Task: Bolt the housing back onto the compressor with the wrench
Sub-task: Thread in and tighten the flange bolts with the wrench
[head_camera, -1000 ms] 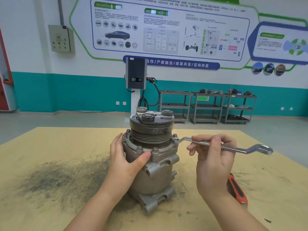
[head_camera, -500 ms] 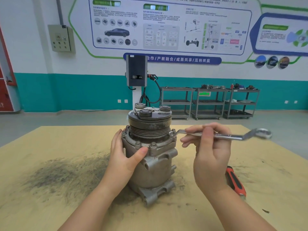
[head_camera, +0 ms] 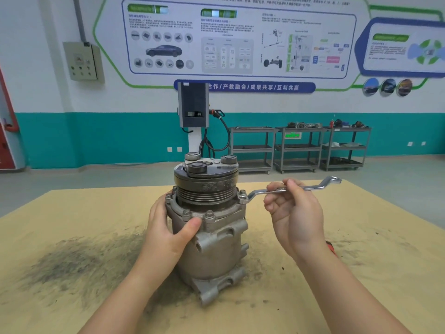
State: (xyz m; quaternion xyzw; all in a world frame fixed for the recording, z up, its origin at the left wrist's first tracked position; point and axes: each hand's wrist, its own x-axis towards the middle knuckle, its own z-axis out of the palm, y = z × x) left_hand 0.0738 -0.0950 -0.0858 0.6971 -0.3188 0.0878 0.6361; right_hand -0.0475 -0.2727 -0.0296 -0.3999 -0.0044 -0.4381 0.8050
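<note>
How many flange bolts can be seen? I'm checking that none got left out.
5 bolts: two on the compressor's left by the left hand, two in front, one at right beside the wrench ring. The rear, and under the ring, is hidden.

Single head view looks forward and down, close over the table (head_camera: 72,213).

Wrench (head_camera: 289,189) on compressor (head_camera: 212,239) bolt

Bright, even indoor light, soft shadows; wide-angle bending at edges, slight blur.
</note>
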